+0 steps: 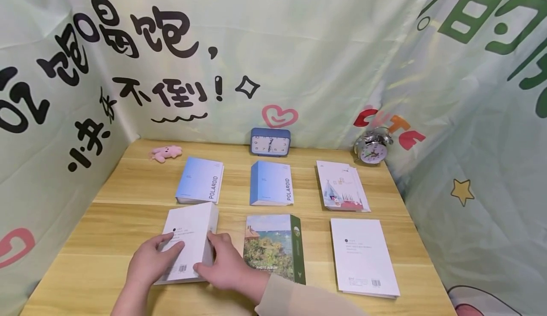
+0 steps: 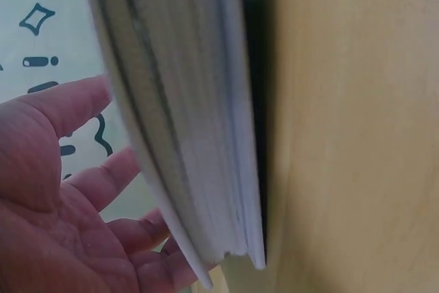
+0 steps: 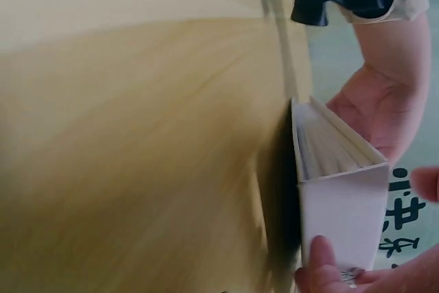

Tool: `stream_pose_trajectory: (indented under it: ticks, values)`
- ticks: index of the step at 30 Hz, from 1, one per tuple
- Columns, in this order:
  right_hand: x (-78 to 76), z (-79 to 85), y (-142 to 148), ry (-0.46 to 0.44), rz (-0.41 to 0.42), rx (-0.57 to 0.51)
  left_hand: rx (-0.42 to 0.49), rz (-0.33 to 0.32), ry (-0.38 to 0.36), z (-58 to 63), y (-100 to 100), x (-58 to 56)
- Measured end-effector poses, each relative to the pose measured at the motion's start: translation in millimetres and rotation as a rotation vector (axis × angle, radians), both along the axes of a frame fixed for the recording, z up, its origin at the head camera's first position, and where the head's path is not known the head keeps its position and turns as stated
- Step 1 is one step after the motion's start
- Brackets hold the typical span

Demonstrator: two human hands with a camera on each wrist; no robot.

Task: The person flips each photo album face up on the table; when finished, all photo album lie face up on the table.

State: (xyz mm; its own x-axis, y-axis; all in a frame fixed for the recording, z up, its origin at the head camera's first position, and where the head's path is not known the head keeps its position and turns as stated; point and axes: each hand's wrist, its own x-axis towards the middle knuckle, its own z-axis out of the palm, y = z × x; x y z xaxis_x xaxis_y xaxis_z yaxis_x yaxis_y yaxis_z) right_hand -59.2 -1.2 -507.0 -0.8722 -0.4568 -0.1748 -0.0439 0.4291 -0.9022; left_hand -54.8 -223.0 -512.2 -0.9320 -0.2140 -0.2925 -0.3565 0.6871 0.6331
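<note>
A thick white album [image 1: 190, 240] with small print and a barcode on its cover is at the front left of the wooden table, tilted in the left wrist view. My left hand [image 1: 154, 259] touches its cover near the left edge, with fingers spread in the left wrist view. My right hand [image 1: 228, 263] holds the spine side, thumb on the cover and a finger on the spine [image 3: 343, 217]. The page edges [image 2: 185, 114] face the left wrist camera. Close to my right forearm lies a photo album [image 1: 267, 242] with a painted landscape, partly hidden by the sleeve.
Behind lie two blue POLAROID albums [image 1: 198, 180] and a white illustrated album [image 1: 342, 187]. Another white album [image 1: 363, 259] lies front right. A pink toy [image 1: 166, 153], a blue clock [image 1: 270, 142] and a silver alarm clock [image 1: 373, 147] line the back, before a printed curtain [image 1: 320, 69].
</note>
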Motion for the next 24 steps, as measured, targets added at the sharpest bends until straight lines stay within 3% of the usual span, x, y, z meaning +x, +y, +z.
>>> stream_pose_trajectory:
  ticks: [7,11,17,21,24]
  values:
    - [3.6,4.8,1.5,0.08,-0.046,-0.201,0.118,0.029,0.011,-0.5,0.7,3.0]
    - [2.6,8.9,3.3,0.135,-0.064,-0.201,0.195,0.042,0.017,0.7,4.6,5.5]
    - [2.3,14.3,5.2,0.203,-0.024,-0.185,0.276,0.072,0.025,0.6,11.9,9.1]
    - [2.2,16.4,5.1,0.251,-0.004,-0.173,0.284,0.084,0.036,-1.7,16.0,9.9]
    - [1.7,15.4,5.2,0.28,0.003,-0.162,0.242,0.08,0.049,-3.1,17.2,10.2]
